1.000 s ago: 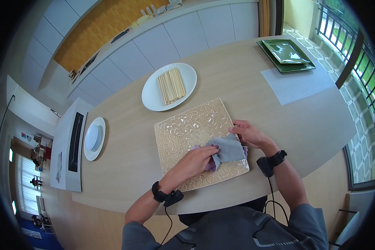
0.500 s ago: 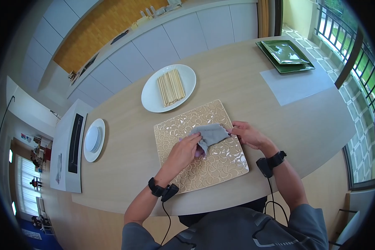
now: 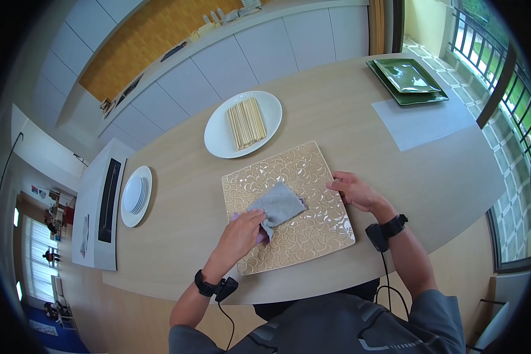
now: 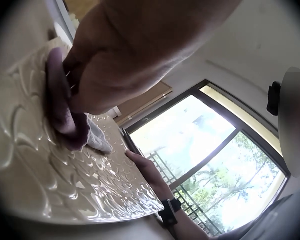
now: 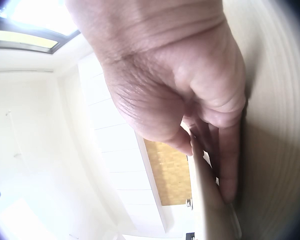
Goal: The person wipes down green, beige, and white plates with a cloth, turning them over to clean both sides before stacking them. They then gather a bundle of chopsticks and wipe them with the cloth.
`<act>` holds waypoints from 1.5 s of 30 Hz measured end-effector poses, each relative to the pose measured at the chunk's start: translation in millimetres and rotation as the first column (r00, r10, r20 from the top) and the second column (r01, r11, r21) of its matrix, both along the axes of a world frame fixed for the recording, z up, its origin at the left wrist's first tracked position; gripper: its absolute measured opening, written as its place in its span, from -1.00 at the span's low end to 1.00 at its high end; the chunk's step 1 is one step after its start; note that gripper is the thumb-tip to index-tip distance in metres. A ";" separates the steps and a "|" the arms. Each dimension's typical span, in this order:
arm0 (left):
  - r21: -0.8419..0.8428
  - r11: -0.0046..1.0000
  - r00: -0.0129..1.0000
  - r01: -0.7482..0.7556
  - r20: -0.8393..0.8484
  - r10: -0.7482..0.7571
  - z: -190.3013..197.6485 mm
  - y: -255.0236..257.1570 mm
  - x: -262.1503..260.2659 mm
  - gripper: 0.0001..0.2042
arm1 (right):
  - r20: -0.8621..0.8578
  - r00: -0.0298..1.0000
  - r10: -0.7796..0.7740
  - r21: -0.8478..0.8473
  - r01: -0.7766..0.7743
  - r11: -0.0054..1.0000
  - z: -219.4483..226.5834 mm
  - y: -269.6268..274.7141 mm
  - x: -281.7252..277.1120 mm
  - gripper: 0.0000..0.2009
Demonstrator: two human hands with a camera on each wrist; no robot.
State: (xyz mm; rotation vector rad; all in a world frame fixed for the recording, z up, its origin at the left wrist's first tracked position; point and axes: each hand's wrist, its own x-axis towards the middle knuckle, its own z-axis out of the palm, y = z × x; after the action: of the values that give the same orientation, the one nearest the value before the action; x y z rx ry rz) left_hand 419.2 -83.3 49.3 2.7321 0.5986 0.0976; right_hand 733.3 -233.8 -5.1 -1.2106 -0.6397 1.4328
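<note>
A square beige plate [image 3: 295, 236] with a raised swirl pattern lies on the table. My left hand [image 3: 237, 237] presses a folded cloth [image 3: 280, 203], grey on one side and purple on the other, onto the plate's left part. In the left wrist view the cloth's purple side [image 4: 62, 110] shows under the left hand [image 4: 115, 60], whose fingertips are partly hidden. At the plate's right edge, my right hand [image 3: 360, 193] grips the rim, thumb on top and fingers beneath. The right wrist view shows the right hand [image 5: 175, 85] pinching the plate's rim [image 5: 205, 195].
Beyond the plate, a white oval plate [image 3: 215, 133] holds a row of pale sticks. Small white plates [image 3: 133, 194] are stacked on a white dish at the left. Green square plates [image 3: 408, 75] stand at the far right, beside a pale sheet [image 3: 422, 127] on the table [image 3: 183, 236].
My left hand has moved the cloth leftward across the plate, from the lower right through the middle to the left part. The right hand keeps its hold on the rim.
</note>
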 end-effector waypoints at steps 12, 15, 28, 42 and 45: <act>-0.291 0.934 0.971 0.206 -0.059 -0.232 10.6 -42.4 23.9 -0.61 | 0.002 1.000 0.000 -0.012 0.000 1.000 -0.2 0.2 0.3 -0.65; -0.317 0.929 0.979 0.191 -0.006 -0.204 5.1 -44.6 34.1 -0.60 | 0.007 1.000 -0.003 0.001 0.003 1.000 -3.1 0.7 1.1 -0.66; -0.080 0.984 0.981 0.157 0.128 -0.146 -20.4 -9.4 70.3 -0.66 | 0.008 1.000 -0.012 0.017 0.011 1.000 -14.5 3.6 2.6 -0.78; 0.033 0.999 0.999 -0.001 0.051 -0.001 -13.9 10.6 31.8 -0.65 | -0.015 1.000 0.011 0.007 -0.010 1.000 -2.3 0.2 0.8 -0.67; 0.054 0.998 0.999 -0.035 0.011 0.035 -12.2 6.1 20.7 -0.64 | 0.003 1.000 -0.001 -0.009 0.001 1.000 0.3 0.1 -0.1 -0.67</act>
State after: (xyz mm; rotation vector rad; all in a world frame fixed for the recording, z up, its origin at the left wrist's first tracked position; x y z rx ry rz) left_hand 439.9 -77.2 37.1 2.7725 0.6506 0.1375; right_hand 733.2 -233.8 -4.8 -1.2201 -0.6349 1.4344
